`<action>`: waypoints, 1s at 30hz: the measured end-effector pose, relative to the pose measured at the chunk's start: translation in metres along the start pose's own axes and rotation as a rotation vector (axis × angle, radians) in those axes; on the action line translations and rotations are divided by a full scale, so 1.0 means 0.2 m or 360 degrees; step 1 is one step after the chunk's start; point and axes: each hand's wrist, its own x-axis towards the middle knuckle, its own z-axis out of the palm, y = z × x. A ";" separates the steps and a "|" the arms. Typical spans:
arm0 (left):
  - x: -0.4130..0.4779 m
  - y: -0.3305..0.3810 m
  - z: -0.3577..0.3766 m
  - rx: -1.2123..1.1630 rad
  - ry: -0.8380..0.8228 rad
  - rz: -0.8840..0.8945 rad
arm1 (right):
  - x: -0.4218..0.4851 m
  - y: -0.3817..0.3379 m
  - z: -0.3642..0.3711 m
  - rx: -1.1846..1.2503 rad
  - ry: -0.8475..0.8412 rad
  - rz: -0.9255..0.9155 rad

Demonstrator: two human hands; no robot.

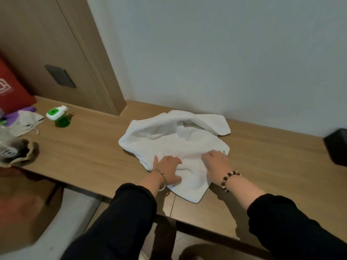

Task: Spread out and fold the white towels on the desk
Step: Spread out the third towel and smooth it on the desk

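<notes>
- We see the white towel (pixel 174 139) lying crumpled in the middle of the wooden counter (pixel 84 147), its far edge near the wall and one corner reaching toward the near edge.
- Our left hand (pixel 167 169) rests on the towel's near part, thumb and bent fingers gripping a bunched fold.
- Our right hand (pixel 216 162) sits just beside it on the same fold, fingers curled into the cloth and holding it.
- A green-and-white bottle (pixel 58 115) stands well apart to the left, near a red bag (pixel 11 91).
</notes>
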 end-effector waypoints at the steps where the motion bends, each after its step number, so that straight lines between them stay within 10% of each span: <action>1: 0.00 0.04 0.00 -0.0118 0.0080 -0.0039 | 0.01 0.04 0.00 -0.0138 0.0024 0.0006; 8: 0.02 0.08 0.03 -0.0567 0.0362 -0.0254 | -0.01 0.23 0.06 -0.0052 -0.0607 -0.0009; 19: 0.07 0.09 0.04 -0.0699 0.0427 -0.0381 | -0.01 0.28 0.01 0.0278 -0.0660 -0.0036; 30: 0.09 0.25 -0.27 -0.0348 0.0725 -0.0522 | 0.02 0.31 -0.19 0.0932 0.0075 0.0236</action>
